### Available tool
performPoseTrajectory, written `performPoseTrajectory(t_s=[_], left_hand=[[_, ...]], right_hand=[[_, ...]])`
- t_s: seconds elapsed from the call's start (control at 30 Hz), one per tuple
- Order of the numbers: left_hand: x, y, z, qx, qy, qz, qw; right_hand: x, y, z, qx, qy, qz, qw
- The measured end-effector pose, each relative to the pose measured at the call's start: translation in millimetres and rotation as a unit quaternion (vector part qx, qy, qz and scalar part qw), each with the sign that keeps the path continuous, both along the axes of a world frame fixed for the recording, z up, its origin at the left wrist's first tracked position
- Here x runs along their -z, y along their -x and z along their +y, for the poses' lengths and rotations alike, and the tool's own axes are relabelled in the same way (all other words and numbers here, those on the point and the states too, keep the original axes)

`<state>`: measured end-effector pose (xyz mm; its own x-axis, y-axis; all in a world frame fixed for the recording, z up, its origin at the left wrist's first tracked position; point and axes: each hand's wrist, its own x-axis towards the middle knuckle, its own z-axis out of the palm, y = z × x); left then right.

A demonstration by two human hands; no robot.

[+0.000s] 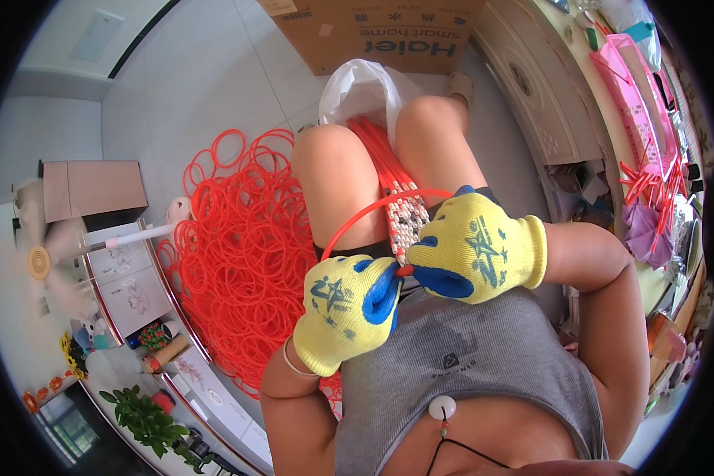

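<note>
Both my hands wear yellow knit gloves with blue coated fingers. A red plastic tube (355,223) bends in an arch over my lap, and its two ends come together between my fingertips. My left hand (349,309) is closed on one side of the tube. From the other side my right hand (476,250) pinches it, close against the left. The fingers hide most of the joint. Beneath the arch, a bundle of straight red tubes (374,145) with white pieces at the near ends (408,216) lies between my thighs, its far part in a white plastic bag (353,89).
A large heap of red rings (246,262) covers the floor to my left. Ahead stands a cardboard box (373,36). On the right, a cluttered counter holds a pink basket (635,103) and more red pieces (662,190). A fan (40,258) and white cabinets (135,289) stand left.
</note>
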<state>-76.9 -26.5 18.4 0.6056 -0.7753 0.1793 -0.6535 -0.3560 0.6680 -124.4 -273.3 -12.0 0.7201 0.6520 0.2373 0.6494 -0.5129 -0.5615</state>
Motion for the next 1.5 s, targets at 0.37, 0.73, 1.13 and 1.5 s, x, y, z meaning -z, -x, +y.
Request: performPoseTrajectory(t_s=[0.37, 0.73, 1.13, 1.5], left_hand=[[12, -54, 30, -0.115, 0.316, 0.399, 0.853], [11, -47, 16, -0.202, 0.231, 0.332, 0.892], [63, -29, 251, -0.542, -0.060, 0.027, 0.838], [73, -24, 145, -0.454, 0.121, 0.151, 0.870]], right_hand=[[1, -71, -52, -0.012, -0.143, 0.051, 0.988], [15, -66, -54, 0.040, -0.262, 0.207, 0.942], [96, -69, -38, 0.064, 0.206, -0.091, 0.972], [42, -83, -48, 0.149, -0.201, -0.013, 0.968]])
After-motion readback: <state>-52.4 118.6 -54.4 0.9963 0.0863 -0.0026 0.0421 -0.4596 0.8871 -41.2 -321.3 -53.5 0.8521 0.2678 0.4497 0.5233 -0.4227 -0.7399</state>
